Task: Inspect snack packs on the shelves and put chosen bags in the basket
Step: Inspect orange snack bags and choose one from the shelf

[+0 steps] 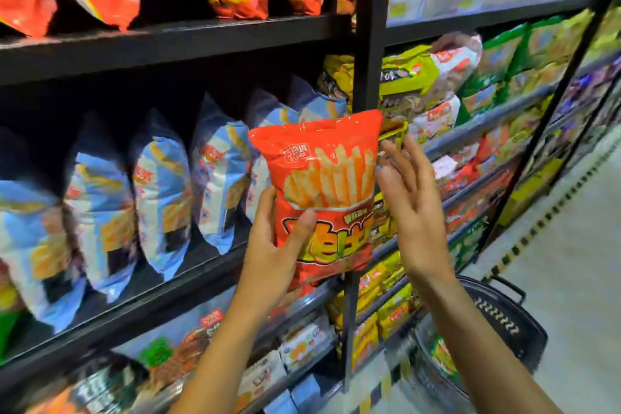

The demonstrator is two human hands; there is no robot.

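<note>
While the left hand (268,245) grips the light, crinkly, crushable bag (322,191) low, the right hand (408,198) hovers released alongside.

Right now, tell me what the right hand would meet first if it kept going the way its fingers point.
Probably the yellow packet just beyond the right hand's fingertips; depth is unclear.
</note>
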